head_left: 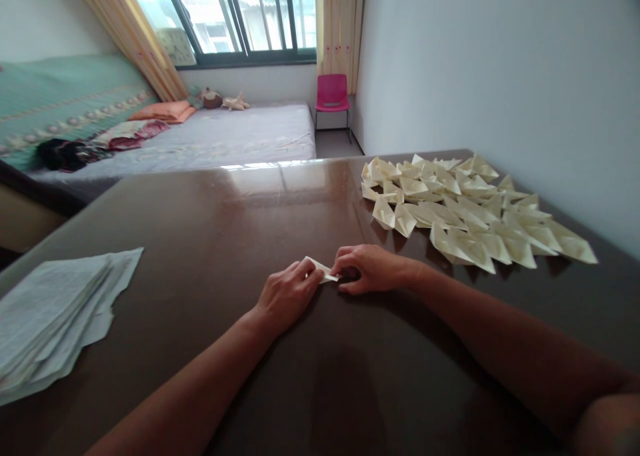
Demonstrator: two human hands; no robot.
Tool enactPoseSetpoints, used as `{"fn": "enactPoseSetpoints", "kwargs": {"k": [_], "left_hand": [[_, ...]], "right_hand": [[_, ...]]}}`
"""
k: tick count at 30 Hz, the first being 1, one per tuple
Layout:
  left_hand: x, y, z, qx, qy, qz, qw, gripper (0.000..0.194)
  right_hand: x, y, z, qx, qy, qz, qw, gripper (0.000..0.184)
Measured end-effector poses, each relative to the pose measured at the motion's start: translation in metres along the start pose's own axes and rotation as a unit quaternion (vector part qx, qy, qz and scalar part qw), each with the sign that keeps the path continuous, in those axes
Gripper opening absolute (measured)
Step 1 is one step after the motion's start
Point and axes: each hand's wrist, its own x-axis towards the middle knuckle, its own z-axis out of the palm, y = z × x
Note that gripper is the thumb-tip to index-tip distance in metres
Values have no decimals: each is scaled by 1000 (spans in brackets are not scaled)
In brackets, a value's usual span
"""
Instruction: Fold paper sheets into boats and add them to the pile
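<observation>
Folded paper (323, 270) pinched between left hand (287, 295) and right hand (370, 269); no legible writing.

- Home bedroom, lived in.
- Bed (215, 139) along the far wall; orange pillow (163, 111), clothes heap (65, 155), soft toys (223, 100) on it.
- Barred window (235, 13) with patterned curtains (137, 36).
- Small pink chair (333, 96) in the corner.
- Dark glossy desk (225, 243) carries a paper stack (50, 309) and folded paper boats (465, 209).

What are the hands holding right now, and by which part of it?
Both hands pinch one small folded paper piece on the table: left hand at its left end, right hand at its right end.
</observation>
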Motion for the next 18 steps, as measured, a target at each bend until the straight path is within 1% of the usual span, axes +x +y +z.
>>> {"fn": "enactPoseSetpoints", "kwargs": {"k": [3,5,8,11,13,15,18], "left_hand": [[1,0,2,-14,7,-17,1000,24],[1,1,3,-20,16,-39,999,25],[2,2,4,-9,30,-67,997,31],[2,2,3,15,51,-59,997,37],[2,0,4,21,60,-48,997,38],[2,-3,6,15,57,-41,997,37],[3,-7,9,-1,43,-30,999,36]], "right_hand": [[2,-1,5,-5,31,36,999,20],[4,-2,10,-18,52,55,997,22],[6,-5,16,-47,65,91,993,23],[7,-9,21,-64,79,130,986,19],[6,-11,23,-76,89,138,984,20],[5,-14,24,-91,98,133,982,23],[4,-15,25,-107,100,118,982,16]]}}
